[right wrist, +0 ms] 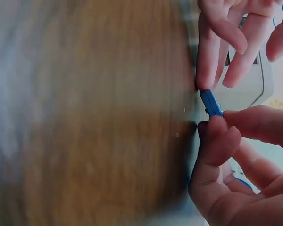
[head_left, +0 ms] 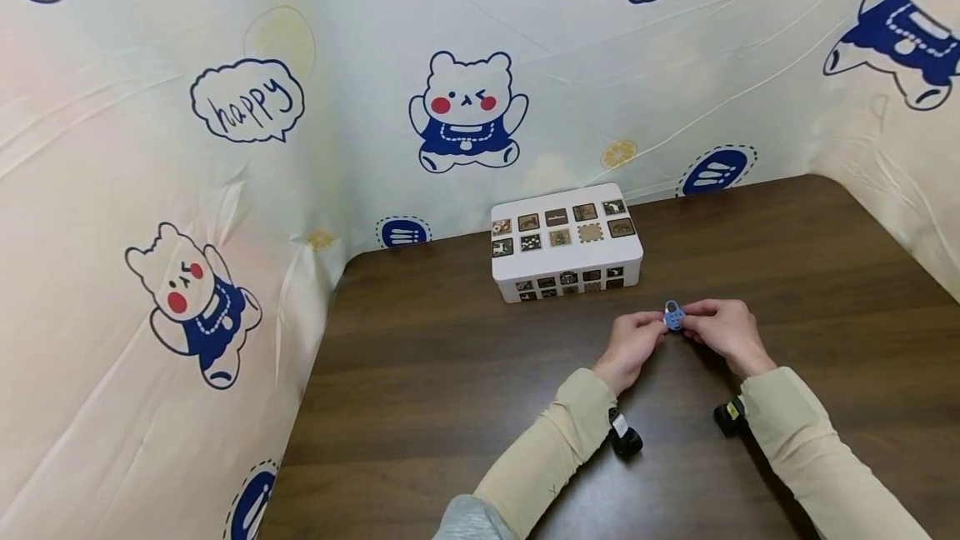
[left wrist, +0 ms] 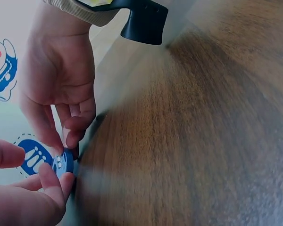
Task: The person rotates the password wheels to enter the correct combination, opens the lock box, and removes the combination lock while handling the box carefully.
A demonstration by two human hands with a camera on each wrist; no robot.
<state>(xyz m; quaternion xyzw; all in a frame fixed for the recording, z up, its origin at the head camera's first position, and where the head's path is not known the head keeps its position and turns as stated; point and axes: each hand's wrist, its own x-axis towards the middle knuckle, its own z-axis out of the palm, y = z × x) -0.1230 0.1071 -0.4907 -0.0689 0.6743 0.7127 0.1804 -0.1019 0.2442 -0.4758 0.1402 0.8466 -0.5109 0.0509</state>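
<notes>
A small blue combination padlock (head_left: 673,317) with a dark shackle is between the two hands, close over the brown table. My right hand (head_left: 723,332) pinches its body between thumb and fingers. In the right wrist view the padlock (right wrist: 210,103) shows its narrow edge. My left hand (head_left: 632,347) is at the other side, with fingertips (left wrist: 67,178) right at the padlock's edge and the thumb held apart. The left wrist view shows the padlock's face (left wrist: 62,162) with small white marks, partly covered by fingers.
A white rectangular box (head_left: 566,244) printed with small square pictures stands behind the hands on the table (head_left: 420,407). A printed cloth with cartoon bears (head_left: 468,111) hangs behind and left of the table. Black wrist cameras (head_left: 624,433) sit at both cuffs.
</notes>
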